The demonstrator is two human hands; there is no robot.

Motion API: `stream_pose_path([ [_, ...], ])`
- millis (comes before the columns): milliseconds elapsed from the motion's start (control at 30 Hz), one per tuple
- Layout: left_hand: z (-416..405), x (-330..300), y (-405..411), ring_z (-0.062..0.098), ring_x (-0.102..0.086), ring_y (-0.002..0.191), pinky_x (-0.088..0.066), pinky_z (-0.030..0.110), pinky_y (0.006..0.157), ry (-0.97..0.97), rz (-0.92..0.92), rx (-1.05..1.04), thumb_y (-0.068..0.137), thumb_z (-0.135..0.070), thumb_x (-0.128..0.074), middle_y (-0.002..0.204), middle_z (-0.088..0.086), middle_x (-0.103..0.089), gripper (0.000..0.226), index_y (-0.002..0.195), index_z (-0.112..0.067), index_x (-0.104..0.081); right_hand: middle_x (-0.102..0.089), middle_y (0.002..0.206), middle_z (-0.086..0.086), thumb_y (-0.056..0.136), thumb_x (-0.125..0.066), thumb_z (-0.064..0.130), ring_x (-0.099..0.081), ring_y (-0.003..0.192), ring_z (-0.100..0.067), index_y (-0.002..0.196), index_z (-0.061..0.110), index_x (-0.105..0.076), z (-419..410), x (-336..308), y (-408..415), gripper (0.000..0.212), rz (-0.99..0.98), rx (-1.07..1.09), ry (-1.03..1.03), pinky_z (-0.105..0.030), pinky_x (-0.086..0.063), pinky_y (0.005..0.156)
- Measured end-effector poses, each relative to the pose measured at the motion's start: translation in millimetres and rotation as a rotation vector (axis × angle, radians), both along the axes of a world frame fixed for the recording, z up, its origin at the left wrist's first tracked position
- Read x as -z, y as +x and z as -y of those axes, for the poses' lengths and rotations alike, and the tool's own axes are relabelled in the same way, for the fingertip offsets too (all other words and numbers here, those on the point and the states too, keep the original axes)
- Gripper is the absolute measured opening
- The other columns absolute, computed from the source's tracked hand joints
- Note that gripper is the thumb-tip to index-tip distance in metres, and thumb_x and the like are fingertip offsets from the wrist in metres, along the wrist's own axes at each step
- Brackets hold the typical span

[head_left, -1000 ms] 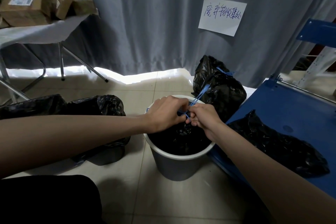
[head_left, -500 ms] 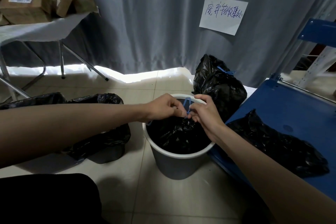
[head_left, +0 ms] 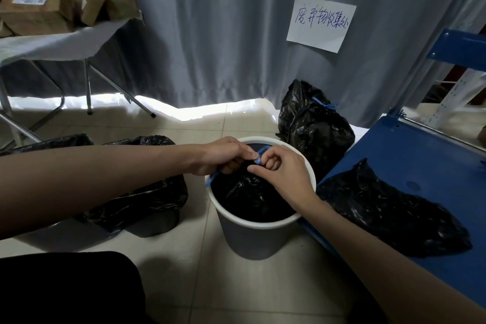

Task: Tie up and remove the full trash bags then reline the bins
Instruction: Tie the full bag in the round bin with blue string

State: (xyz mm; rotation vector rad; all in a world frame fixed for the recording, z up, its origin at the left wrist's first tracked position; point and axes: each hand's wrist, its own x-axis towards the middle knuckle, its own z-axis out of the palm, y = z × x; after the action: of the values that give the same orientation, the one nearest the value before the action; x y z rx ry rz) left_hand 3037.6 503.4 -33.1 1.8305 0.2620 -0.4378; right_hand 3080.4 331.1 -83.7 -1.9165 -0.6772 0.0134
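Note:
A white bin [head_left: 252, 237] stands on the tiled floor in the middle, with a black trash bag [head_left: 249, 197] inside it, its neck gathered upward. A thin blue tie [head_left: 259, 156] runs around that neck. My left hand [head_left: 223, 156] pinches the tie from the left, and a loose end [head_left: 211, 179] hangs below it. My right hand [head_left: 284, 168] pinches the tie from the right, over the bin's mouth. A tied black bag [head_left: 313, 126] with a blue tie sits behind the bin.
A second bin with a black liner [head_left: 147, 197] stands at the left. A blue platform [head_left: 420, 179] at the right carries a flat black bag [head_left: 389, 210]. A folding table [head_left: 52, 45] with cardboard boxes stands at the back left, and a grey curtain [head_left: 210, 21] with a paper sign hangs behind.
The long blue tie end that stuck up to the right a second ago is gone; a loose end now hangs at the left. Both hands stay at the bag's neck.

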Motion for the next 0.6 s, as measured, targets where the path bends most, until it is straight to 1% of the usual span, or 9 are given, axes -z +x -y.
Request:
stream_pose_path([
  [67, 1.8, -0.1, 1.3, 0.007, -0.021, 0.047, -0.018, 0.017, 0.041, -0.012, -0.002, -0.014, 0.097, -0.019, -0.056, 0.06, -0.005, -0.025, 0.011, 0.093, -0.013, -0.065, -0.06, 0.066, 0.0, 0.072, -0.086, 0.021, -0.05, 0.054, -0.005, 0.069, 0.015, -0.066, -2.9, -0.5, -0.4, 0.021, 0.039, 0.066, -0.021, -0.012, -0.039, 0.058],
  [167, -0.1, 1.5, 4.4, 0.007, -0.022, 0.047, -0.018, 0.017, 0.041, 0.0, 0.009, -0.014, 0.096, -0.021, -0.058, 0.058, -0.005, -0.027, 0.011, 0.098, -0.012, -0.064, -0.063, 0.065, 0.002, 0.076, -0.082, 0.017, -0.052, 0.055, -0.003, 0.069, 0.013, -0.068, -3.3, -2.3, -1.2, 0.016, 0.047, 0.074, -0.045, -0.012, -0.041, 0.057],
  [267, -3.2, 2.3, 6.5, 0.006, -0.025, 0.046, -0.021, 0.017, 0.041, 0.032, 0.029, 0.017, 0.096, -0.022, -0.06, 0.054, -0.008, -0.032, 0.014, 0.092, -0.011, -0.068, -0.062, 0.064, 0.003, 0.078, -0.079, 0.016, -0.051, 0.056, -0.004, 0.066, 0.015, -0.066, -0.2, -4.3, -2.1, 0.018, 0.075, 0.064, -0.081, -0.014, -0.039, 0.058],
  [367, -5.7, 3.8, 9.2, 0.004, -0.03, 0.043, -0.024, 0.016, 0.04, 0.095, 0.049, 0.043, 0.096, -0.022, -0.062, 0.05, -0.009, -0.043, 0.016, 0.082, -0.016, -0.069, -0.054, 0.057, 0.007, 0.079, -0.075, 0.011, -0.048, 0.054, -0.004, 0.065, 0.011, -0.064, 3.9, -10.1, -2.5, 0.018, 0.037, 0.051, -0.075, -0.013, -0.037, 0.056],
  [433, -7.0, 5.3, 11.8, 0.006, -0.033, 0.045, -0.024, 0.017, 0.041, 0.134, 0.062, 0.073, 0.094, -0.02, -0.064, 0.055, -0.004, -0.05, 0.013, 0.084, -0.015, -0.071, -0.051, 0.055, 0.007, 0.079, -0.074, 0.01, -0.047, 0.053, -0.003, 0.066, 0.009, -0.064, 7.1, -13.7, -0.5, 0.017, 0.032, 0.029, -0.118, -0.014, -0.036, 0.055],
  [500, -10.6, 7.0, 16.8, 0.009, -0.036, 0.049, -0.025, 0.019, 0.043, 0.166, 0.075, 0.071, 0.092, -0.017, -0.067, 0.062, 0.002, -0.053, 0.009, 0.086, -0.013, -0.072, -0.049, 0.055, 0.007, 0.079, -0.074, 0.009, -0.046, 0.053, -0.004, 0.066, 0.01, -0.064, 11.6, -14.0, 3.6, 0.016, 0.036, 0.006, -0.18, -0.014, -0.034, 0.055],
  [533, -13.4, 7.4, 19.6, 0.009, -0.04, 0.049, -0.028, 0.017, 0.042, 0.196, 0.087, 0.056, 0.091, -0.015, -0.068, 0.061, 0.0, -0.056, 0.008, 0.085, -0.013, -0.072, -0.048, 0.055, 0.007, 0.079, -0.074, 0.009, -0.045, 0.052, -0.004, 0.066, 0.011, -0.064, 14.3, -13.6, 5.6, 0.016, 0.032, -0.005, -0.207, -0.014, -0.033, 0.055],
  [567, -17.1, 7.4, 22.6, 0.008, -0.047, 0.049, -0.035, 0.016, 0.044, 0.239, 0.104, 0.043, 0.09, -0.013, -0.069, 0.06, -0.004, -0.06, 0.007, 0.084, -0.012, -0.071, -0.048, 0.056, 0.007, 0.079, -0.073, 0.009, -0.044, 0.052, -0.005, 0.066, 0.012, -0.064, 17.1, -12.5, 7.5, 0.016, 0.027, -0.018, -0.232, -0.015, -0.034, 0.055],
  [600, -20.5, 7.3, 25.6, 0.007, -0.054, 0.054, -0.044, 0.017, 0.051, 0.295, 0.127, 0.036, 0.089, -0.013, -0.071, 0.062, -0.005, -0.064, 0.006, 0.083, -0.012, -0.071, -0.048, 0.057, 0.008, 0.079, -0.073, 0.009, -0.043, 0.051, -0.005, 0.067, 0.013, -0.064, 19.8, -11.4, 9.1, 0.016, 0.021, -0.031, -0.252, -0.016, -0.035, 0.056],
])
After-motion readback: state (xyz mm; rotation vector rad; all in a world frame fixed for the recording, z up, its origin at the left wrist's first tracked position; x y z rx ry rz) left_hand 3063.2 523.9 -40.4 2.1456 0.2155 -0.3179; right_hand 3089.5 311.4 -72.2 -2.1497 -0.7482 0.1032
